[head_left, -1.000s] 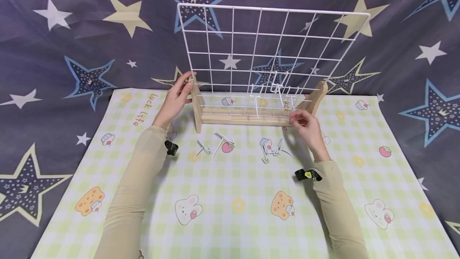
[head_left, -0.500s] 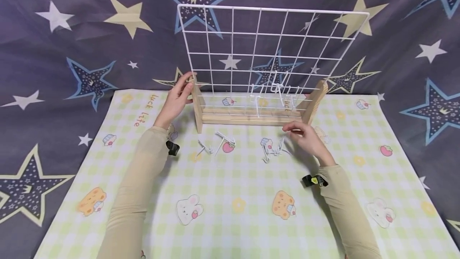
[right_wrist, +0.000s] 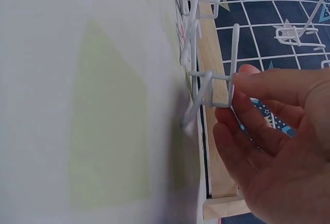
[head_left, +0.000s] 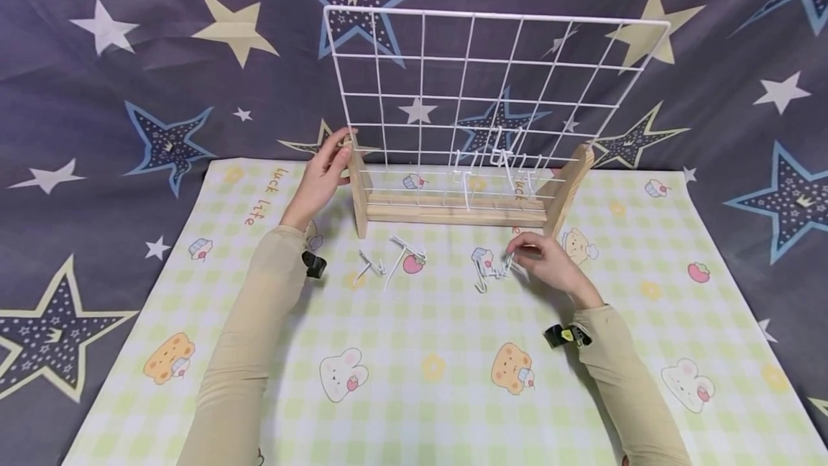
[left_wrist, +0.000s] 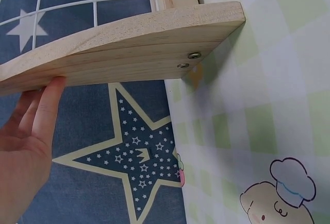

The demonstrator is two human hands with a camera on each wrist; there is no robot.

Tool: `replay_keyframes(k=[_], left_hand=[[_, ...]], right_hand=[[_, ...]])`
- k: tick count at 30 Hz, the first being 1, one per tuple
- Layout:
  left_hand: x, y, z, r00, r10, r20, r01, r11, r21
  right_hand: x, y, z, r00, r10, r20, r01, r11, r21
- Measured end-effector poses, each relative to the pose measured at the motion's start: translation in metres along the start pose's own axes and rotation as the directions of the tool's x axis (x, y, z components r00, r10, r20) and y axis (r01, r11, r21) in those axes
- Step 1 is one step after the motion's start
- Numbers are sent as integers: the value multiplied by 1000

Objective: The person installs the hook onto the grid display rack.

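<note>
A white wire grid panel (head_left: 498, 17) stands upright in a wooden base (head_left: 456, 216) at the back of the table. My left hand (head_left: 320, 178) rests against the base's left upright, its extended fingers (left_wrist: 49, 108) on the outer face of the wood. In front of the base, my right hand (head_left: 546, 261) pinches a white wire hook (right_wrist: 220, 105) between thumb and fingers. This hook belongs to a small cluster of hooks (head_left: 482, 280) lying on the cloth. Several similar hooks (head_left: 501, 157) hang on the lower right part of the grid.
Two more white hooks, a smaller one (head_left: 367, 262) and a longer one (head_left: 407, 246), lie in front of the base's left half. A green-and-white checked cloth (head_left: 414, 408) covers the table. Behind it hangs a dark curtain (head_left: 259, 92) with star prints.
My right hand has moved from the grid's lower right, down and toward me, to the hooks on the table, and now pinches one. My left hand has stayed at the upright.
</note>
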State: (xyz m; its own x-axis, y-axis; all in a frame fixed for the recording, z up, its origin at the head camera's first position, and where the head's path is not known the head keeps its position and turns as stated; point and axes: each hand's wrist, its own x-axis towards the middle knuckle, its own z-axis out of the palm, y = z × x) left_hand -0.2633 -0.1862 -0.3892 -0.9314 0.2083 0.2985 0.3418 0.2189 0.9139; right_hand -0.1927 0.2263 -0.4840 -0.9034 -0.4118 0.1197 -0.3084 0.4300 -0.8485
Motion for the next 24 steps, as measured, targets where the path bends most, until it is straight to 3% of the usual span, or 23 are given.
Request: replay_keyframes(k=[9, 17, 24], left_hand=[[1, 0, -2, 1000, 16, -7, -16, 1000, 13], [1, -2, -1, 1000, 21, -6, -21, 1000, 5], [0, -4, -1, 1000, 25, 2, -25, 1000, 7]], right_hand=[[2, -7, -3, 1000, 7, -22, -8, 999, -50], [2, -7, -2, 997, -73, -28, 69, 989, -129], [2, -9, -1, 999, -38, 17, 40, 991, -127]])
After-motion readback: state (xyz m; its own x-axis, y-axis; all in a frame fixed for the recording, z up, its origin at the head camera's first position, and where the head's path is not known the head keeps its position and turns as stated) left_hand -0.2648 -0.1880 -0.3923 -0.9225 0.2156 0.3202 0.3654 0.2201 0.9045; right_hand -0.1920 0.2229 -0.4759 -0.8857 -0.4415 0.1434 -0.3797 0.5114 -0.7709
